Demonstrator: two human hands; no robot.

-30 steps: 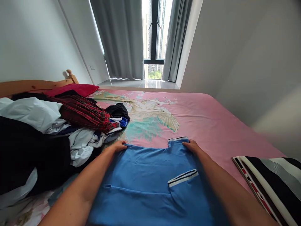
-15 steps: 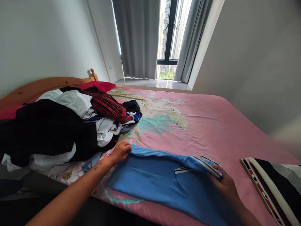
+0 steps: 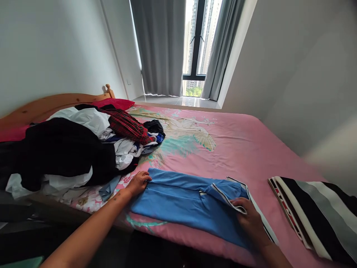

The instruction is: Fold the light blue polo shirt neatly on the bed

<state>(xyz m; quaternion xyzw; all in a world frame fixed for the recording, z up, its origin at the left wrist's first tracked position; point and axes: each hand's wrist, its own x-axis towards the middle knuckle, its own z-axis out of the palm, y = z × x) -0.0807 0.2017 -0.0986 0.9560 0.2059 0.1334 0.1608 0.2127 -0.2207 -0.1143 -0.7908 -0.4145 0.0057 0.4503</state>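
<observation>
A blue shirt (image 3: 178, 203) with white-and-dark striped trim lies partly folded along the near edge of the bed. My left hand (image 3: 140, 182) is at its far left corner, fingers closed on the cloth. At the other end, my right hand (image 3: 249, 219) grips a trimmed part of the shirt, which looks like a sleeve folded back over the body. Part of the right fingers is hidden by the fabric.
To the left sits a loose heap of clothes, with a black garment (image 3: 67, 149) and a red plaid garment (image 3: 126, 124). Folded striped knitwear (image 3: 315, 208) rests at the right. Pink bedding (image 3: 237, 149) covers the bed, below a window with grey curtains (image 3: 158, 48).
My right hand has brought the trimmed upper layer leftward and down over the shirt, flattening it. My left hand stays at the left corner. The view has shifted slightly.
</observation>
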